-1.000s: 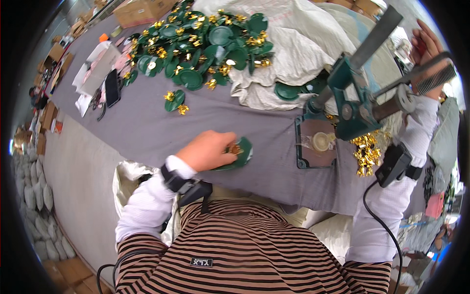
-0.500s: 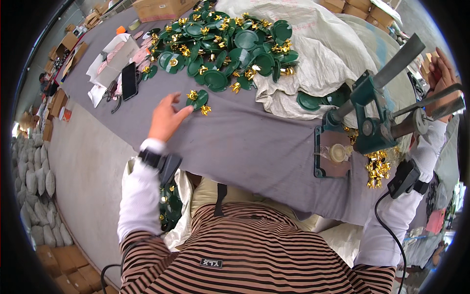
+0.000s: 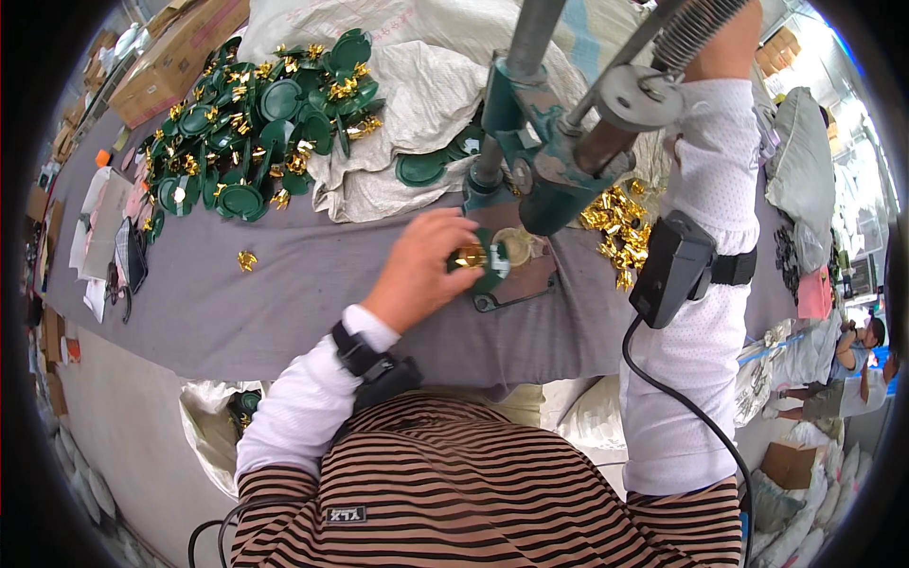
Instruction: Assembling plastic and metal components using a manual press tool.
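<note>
My left hand pinches a round green plastic disc with a shiny gold clip on it. It holds the disc tilted at the near left of a pale round seat on the base of a green hand press. My right hand is raised at the upper right, beside the press's spring and lever. Its fingers are hidden behind the press parts or cut off by the picture's edge, so its grip does not show.
A heap of green discs with gold clips covers the table's far left. One loose gold clip lies nearer. Gold clips are piled right of the press. A white woven sack lies behind, with a cardboard box at the far left.
My left hand has picked up the green disc with its gold clip and carried it right to the press base. The loose gold clip beside it stayed behind. My view has turned right.
</note>
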Motion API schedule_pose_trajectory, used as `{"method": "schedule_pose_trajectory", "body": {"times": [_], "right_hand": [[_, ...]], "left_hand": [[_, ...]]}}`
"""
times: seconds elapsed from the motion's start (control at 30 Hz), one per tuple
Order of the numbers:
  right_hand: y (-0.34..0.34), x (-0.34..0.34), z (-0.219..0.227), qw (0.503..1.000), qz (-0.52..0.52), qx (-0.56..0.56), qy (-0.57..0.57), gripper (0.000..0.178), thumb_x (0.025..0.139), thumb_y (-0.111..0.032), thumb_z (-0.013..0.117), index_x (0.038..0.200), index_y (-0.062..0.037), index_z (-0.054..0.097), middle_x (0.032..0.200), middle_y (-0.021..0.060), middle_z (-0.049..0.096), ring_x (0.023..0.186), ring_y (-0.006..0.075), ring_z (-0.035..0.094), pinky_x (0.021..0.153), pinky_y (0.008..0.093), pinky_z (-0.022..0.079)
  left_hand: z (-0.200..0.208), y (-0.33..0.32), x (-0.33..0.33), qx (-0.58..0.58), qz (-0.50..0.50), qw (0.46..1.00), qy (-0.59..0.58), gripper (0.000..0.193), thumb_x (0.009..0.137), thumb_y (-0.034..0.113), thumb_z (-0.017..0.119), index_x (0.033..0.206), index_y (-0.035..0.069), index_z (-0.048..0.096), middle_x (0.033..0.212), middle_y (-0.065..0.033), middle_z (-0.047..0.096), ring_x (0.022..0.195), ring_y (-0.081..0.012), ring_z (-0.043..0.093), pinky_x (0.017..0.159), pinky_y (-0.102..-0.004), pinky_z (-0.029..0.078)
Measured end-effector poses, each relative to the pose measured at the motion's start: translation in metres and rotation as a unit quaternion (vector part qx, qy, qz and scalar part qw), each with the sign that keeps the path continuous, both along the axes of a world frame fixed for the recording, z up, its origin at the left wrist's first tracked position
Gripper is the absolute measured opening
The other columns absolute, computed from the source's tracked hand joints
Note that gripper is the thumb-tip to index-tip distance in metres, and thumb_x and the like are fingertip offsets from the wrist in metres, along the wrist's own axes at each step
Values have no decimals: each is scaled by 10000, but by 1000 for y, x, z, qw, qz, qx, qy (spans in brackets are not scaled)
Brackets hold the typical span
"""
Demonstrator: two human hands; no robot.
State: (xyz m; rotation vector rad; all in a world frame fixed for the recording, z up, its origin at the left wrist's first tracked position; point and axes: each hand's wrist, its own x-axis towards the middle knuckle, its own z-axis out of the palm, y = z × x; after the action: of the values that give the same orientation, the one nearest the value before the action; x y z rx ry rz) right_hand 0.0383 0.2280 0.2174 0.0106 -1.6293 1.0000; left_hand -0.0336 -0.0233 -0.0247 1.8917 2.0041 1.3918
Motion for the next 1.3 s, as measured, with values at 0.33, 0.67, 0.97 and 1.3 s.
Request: {"method": "schedule_pose_trajectory", "body": {"times": [0.33,0.67,0.97,1.3], "right_hand": [[-29,22,10,995,-56,-69,-49,199,867,-96,524,940,-6,685,778,22,634,562,71,516,465,204,364],[-126,225,-214,989,-116,59,-74,251,963,-222,499,781,-57,549,782,131,542,962,320,572,1029,573,396],[-57,164,-49,999,30,24,20,234,965,-135,466,1023,51,595,885,155,590,753,264,596,739,343,525],[10,-3,2,986,-136,-55,-74,254,900,-89,546,1094,3,682,792,52,632,627,80,555,521,161,420]], "left_hand": [[1,66,30,-58,5,996,-68,254,649,151,779,822,19,648,842,-121,626,918,-329,586,823,-417,446],[-17,55,29,-22,41,999,13,545,633,307,832,1035,12,611,1079,-177,610,1178,-347,505,991,-438,374],[-19,55,31,-32,21,997,-63,340,717,243,753,987,64,650,1084,-91,625,1130,-284,536,983,-418,363],[-44,-65,-29,-53,100,993,-34,402,749,264,759,1081,78,628,1184,-94,619,1208,-298,516,1004,-434,387]]}}
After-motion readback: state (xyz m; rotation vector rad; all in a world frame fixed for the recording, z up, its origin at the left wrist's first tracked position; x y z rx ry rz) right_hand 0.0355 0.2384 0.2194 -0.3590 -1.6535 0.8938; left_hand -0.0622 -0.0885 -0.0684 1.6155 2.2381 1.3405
